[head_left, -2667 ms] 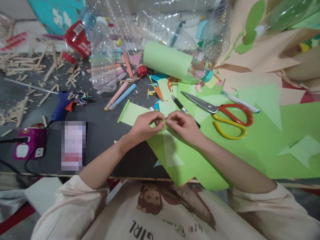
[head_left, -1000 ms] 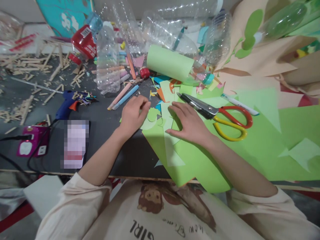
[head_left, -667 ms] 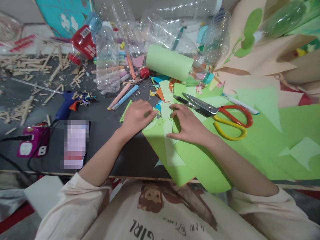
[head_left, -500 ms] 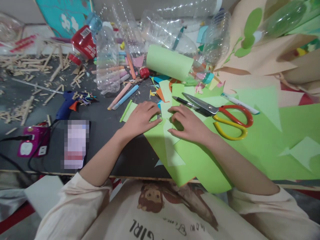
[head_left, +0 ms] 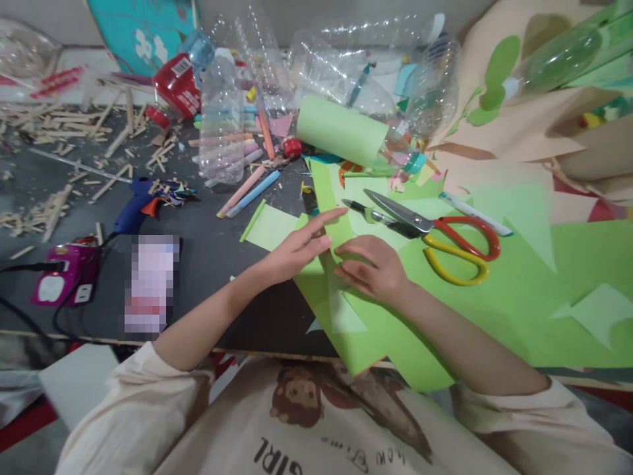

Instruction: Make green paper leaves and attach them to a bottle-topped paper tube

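Observation:
My left hand (head_left: 304, 247) lies over green paper, its fingers stretched to the right and the forefinger tip near a black pen (head_left: 383, 218). Just right of it is my right hand (head_left: 373, 267), with bent fingers slightly apart and nothing visible in them. A bright green paper strip (head_left: 325, 188) runs up from between the hands. Beneath them are larger green sheets (head_left: 415, 330). Scissors (head_left: 420, 227) with one red and one yellow handle rest beyond my right hand. A pale green paper piece with a rolled edge (head_left: 271, 225) is partly covered by my left hand.
At the left are a blue glue gun (head_left: 136, 204), a phone (head_left: 151, 284), a purple box with cables (head_left: 64, 274) and scattered wooden sticks (head_left: 59, 125). Clear plastic bottles (head_left: 221, 125), paper rolls (head_left: 254, 191) and a green-wrapped bottle (head_left: 341, 132) lie at the back.
My left hand has straightened its fingers and reaches further right. My right hand has shifted slightly down and right. Bright green paper now shows where a pale strip was between the hands.

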A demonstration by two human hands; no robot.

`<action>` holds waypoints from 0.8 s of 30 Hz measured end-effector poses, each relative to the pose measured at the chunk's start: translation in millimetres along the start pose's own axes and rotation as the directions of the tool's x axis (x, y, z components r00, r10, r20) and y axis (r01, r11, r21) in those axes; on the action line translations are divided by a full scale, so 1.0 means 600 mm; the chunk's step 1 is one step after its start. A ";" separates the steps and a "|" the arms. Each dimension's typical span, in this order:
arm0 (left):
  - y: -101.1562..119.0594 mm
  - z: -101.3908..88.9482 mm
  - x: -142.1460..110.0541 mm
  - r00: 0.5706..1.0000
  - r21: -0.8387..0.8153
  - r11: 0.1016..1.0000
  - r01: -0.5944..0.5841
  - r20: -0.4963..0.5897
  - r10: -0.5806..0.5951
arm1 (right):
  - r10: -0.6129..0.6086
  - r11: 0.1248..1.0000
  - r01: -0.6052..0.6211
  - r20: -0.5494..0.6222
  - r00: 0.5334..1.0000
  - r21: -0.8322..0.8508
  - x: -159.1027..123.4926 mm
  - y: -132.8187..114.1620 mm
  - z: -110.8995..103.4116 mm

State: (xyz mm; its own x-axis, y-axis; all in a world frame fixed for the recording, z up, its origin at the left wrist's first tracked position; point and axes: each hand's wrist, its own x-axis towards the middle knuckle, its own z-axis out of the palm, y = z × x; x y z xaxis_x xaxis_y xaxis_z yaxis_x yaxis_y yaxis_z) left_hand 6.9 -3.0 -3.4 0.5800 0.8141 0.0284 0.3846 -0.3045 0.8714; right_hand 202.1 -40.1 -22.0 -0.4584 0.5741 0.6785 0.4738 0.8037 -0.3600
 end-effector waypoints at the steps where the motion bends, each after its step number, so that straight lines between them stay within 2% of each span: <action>1: 0.000 -0.001 0.002 1.000 -0.021 0.999 0.025 0.010 -0.025 | -0.011 1.000 0.011 0.031 0.999 0.021 -0.001 -0.002 0.003; 3: -0.001 -0.005 0.005 0.996 -0.088 0.992 0.087 0.005 -0.087 | -0.020 0.997 0.011 0.104 0.994 0.082 -0.004 -0.002 0.008; 5: -0.005 -0.008 0.008 0.988 -0.117 0.983 0.141 -0.053 -0.148 | 0.027 0.993 -0.042 0.133 0.991 0.113 -0.007 0.002 0.009; 7: -0.007 -0.008 0.009 0.981 -0.150 0.976 0.157 -0.087 -0.171 | 0.177 0.977 -0.186 0.088 0.980 0.102 -0.009 0.007 0.009; 8: -0.007 -0.008 0.008 0.982 -0.170 0.974 0.148 -0.095 -0.166 | 0.278 0.953 -0.283 0.052 0.959 0.107 -0.009 0.009 0.008; 10: -0.007 -0.006 0.007 0.985 -0.206 0.972 0.112 -0.103 -0.135 | 0.470 0.867 -0.462 -0.004 0.882 0.187 -0.006 0.012 0.007; 12: -0.007 -0.004 0.005 0.990 -0.222 0.973 0.067 -0.109 -0.093 | 0.617 0.743 -0.582 -0.003 0.787 0.331 -0.001 0.012 0.005; 15: -0.011 -0.002 0.003 0.993 -0.222 0.975 0.027 -0.106 -0.052 | 0.735 0.527 -0.681 0.129 0.666 0.509 0.009 0.007 0.001; 17: -0.015 0.000 0.003 0.994 -0.276 0.961 0.015 -0.099 -0.044 | 0.736 0.406 -0.718 0.263 0.624 0.566 0.016 0.004 -0.001; 19: -0.018 0.002 0.005 0.993 -0.387 0.922 0.010 -0.105 -0.054 | 0.729 0.319 -0.738 0.344 0.592 0.595 0.021 0.002 -0.004; 22: -0.017 0.004 0.009 0.984 -0.550 0.835 0.034 -0.126 -0.123 | 0.766 0.222 -0.742 0.357 0.534 0.633 0.025 0.002 -0.005; 24: -0.013 0.003 0.011 0.979 -0.610 0.786 0.103 -0.077 -0.189 | 0.791 0.184 -0.737 0.347 0.504 0.650 0.026 0.002 -0.005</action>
State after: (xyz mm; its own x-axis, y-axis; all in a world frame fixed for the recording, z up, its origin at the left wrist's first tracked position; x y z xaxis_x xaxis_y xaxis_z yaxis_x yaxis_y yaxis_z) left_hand 8.8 3.7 -10.9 0.4397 0.8927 -0.0986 -0.0758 0.1463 0.9863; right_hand 197.9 -30.6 -10.0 -0.1173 0.9792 -0.1653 -0.0631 -0.1735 -0.9828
